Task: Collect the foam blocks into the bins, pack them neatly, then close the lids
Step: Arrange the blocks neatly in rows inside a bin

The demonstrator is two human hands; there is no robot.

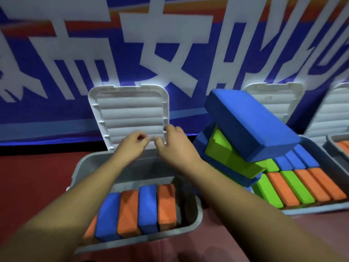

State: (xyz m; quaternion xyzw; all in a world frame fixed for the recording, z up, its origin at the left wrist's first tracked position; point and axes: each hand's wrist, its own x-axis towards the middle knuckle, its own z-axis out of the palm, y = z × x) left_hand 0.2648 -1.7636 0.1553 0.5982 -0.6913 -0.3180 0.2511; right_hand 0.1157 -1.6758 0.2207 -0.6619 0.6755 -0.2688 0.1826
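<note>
A grey bin (190, 220) stands in front of me, holding orange and blue foam blocks (136, 210) on edge in a row. Its white ribbed lid (128, 110) stands open, leaning back against the wall. My left hand (132, 144) hovers at the lid's lower inner face with its fingers curled, and nothing shows in them. My right hand (173, 144) is at the lid's lower right rim, fingers and thumb pinching that edge. A second grey bin (311, 210) to the right holds green, orange and blue blocks, with a large blue block (251, 125) lying tilted on top.
The second bin's white lid (273, 99) also stands open. A third bin (338, 144) with its lid up shows at the far right edge. A blue banner with white characters (170, 44) covers the wall behind. The floor (34, 182) is dark red.
</note>
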